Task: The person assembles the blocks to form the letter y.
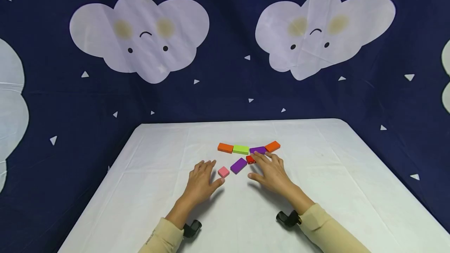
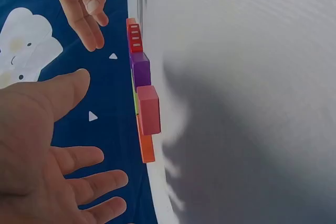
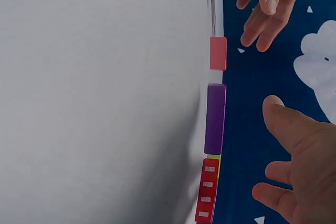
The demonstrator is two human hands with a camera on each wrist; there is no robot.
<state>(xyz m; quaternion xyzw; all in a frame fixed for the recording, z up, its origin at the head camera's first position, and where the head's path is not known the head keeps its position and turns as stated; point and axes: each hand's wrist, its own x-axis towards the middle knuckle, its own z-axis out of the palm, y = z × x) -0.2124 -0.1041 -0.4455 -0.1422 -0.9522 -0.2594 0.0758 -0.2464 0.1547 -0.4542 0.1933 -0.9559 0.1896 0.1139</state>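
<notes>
In the head view my left hand (image 1: 201, 182) hovers over the white table, fingers spread, just left of a pink block (image 1: 223, 172). My right hand (image 1: 273, 173) is held above the table with its fingers extended; they partly cover a red block (image 1: 250, 159) with white marks. Between the hands lies a purple block (image 1: 238, 165), set at a slant. Behind these, an orange block (image 1: 225, 148), a lime green block (image 1: 240, 149), another purple block (image 1: 258, 150) and a second orange block (image 1: 272, 146) form a bent row. Both wrist views show nothing in either hand.
A white cloth covers the table (image 1: 158, 143). Beyond its far edge hangs a dark blue curtain (image 1: 225, 100) with clouds and small triangles. Each wrist carries a black camera, one (image 1: 192, 228) at the left and one (image 1: 288, 219) at the right.
</notes>
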